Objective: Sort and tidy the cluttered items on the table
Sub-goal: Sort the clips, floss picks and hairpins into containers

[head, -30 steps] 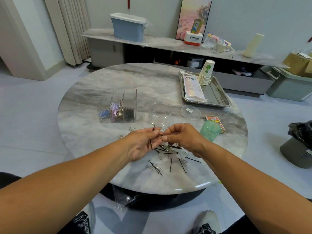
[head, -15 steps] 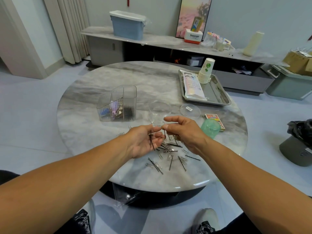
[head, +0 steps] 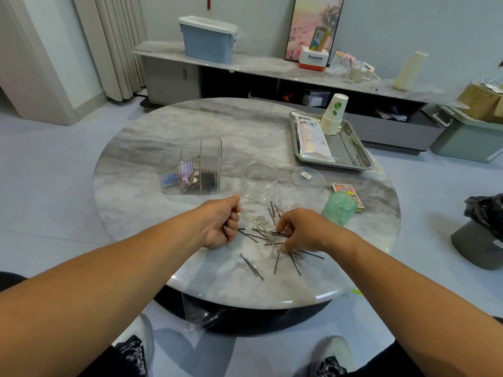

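Observation:
A scattered pile of black hairpins and silver paper clips (head: 265,232) lies on the round marble table (head: 152,208) near its front edge. My left hand (head: 221,224) is curled into a fist at the pile's left side and grips a few black hairpins, whose ends stick out below it. My right hand (head: 296,229) reaches down into the pile's right side, and its bent fingertips pinch at a pin. A clear three-part organizer (head: 190,165) behind the pile holds sorted pins and clips. An empty clear round jar (head: 258,179) stands just beyond the pile.
The jar's clear lid (head: 308,177) lies flat to the right. A green cup (head: 339,209) lies beside my right hand, in front of a small card box (head: 347,190). A steel tray (head: 351,151) at the back right carries a packet and stacked paper cups (head: 333,115).
My hands have parted. The left hand has closed round its hairpins and shifted left, and the right hand has dropped from the left hand down into the pile.

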